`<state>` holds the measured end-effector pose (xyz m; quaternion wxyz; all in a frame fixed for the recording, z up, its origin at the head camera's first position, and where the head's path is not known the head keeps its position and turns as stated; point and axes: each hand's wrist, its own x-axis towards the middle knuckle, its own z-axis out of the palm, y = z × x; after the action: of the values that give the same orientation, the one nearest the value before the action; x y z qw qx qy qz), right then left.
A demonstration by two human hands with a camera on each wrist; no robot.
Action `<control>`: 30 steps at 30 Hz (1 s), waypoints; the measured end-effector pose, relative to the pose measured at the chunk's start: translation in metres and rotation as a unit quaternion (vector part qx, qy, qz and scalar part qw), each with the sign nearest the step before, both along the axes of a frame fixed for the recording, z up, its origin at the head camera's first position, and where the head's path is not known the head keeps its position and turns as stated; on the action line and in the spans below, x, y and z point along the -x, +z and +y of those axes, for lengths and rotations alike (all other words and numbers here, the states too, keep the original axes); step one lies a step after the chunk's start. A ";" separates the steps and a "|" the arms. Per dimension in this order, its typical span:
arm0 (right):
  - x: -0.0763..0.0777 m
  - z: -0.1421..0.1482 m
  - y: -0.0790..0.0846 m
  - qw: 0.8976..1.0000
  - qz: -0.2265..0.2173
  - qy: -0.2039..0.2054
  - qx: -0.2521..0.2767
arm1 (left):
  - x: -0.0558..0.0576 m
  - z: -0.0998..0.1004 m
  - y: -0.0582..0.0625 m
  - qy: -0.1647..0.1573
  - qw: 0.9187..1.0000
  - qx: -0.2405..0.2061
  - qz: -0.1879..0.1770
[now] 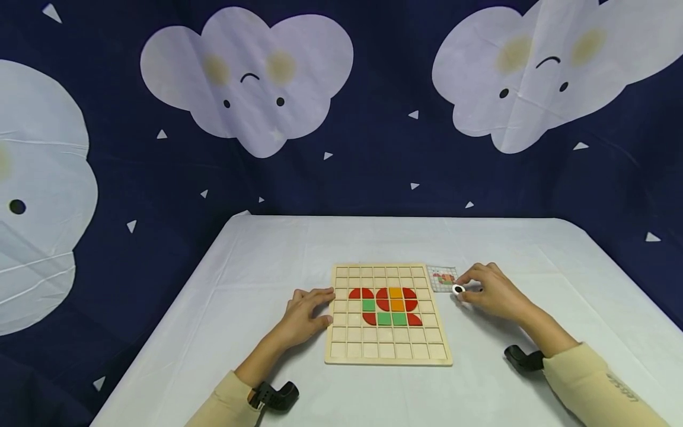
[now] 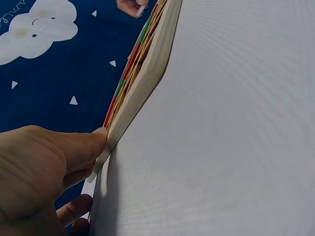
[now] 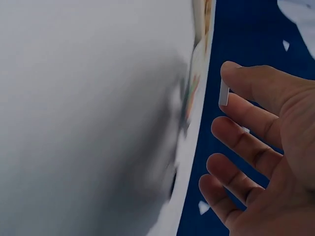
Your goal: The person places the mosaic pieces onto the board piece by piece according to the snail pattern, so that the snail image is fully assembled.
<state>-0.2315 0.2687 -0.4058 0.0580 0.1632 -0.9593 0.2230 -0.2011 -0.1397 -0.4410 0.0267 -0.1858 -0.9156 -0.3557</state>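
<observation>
A square wooden grid board lies on the table, with red, green and orange pieces set in its middle cells. My left hand touches the board's left edge with thumb and fingertips; in the left wrist view the thumb lies against the rim. Between thumb and index finger, my right hand pinches a small white disc with a black dot, just right of the board. That disc appears edge-on in the right wrist view as a thin white piece, the other fingers spread apart below it.
A small pattern card lies by the board's upper right corner, beside the right hand. A small dark spot shows by the right fingers, mostly hidden. White cloth covers the table; a dark blue curtain hangs behind.
</observation>
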 end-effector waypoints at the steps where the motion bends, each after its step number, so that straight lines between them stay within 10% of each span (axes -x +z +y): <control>1: 0.000 -0.005 0.002 1.000 0.001 0.005 0.002 | 0.000 0.000 0.000 0.000 1.000 0.000 -0.002; 30: 0.035 -0.155 0.008 0.995 -0.029 0.090 0.016 | -0.001 0.000 0.001 0.001 1.000 -0.002 -0.002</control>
<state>-0.2663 0.1133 -0.3974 0.0128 0.2417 -0.9383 0.2468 -0.1999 -0.1397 -0.4398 0.0253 -0.1838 -0.9151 -0.3579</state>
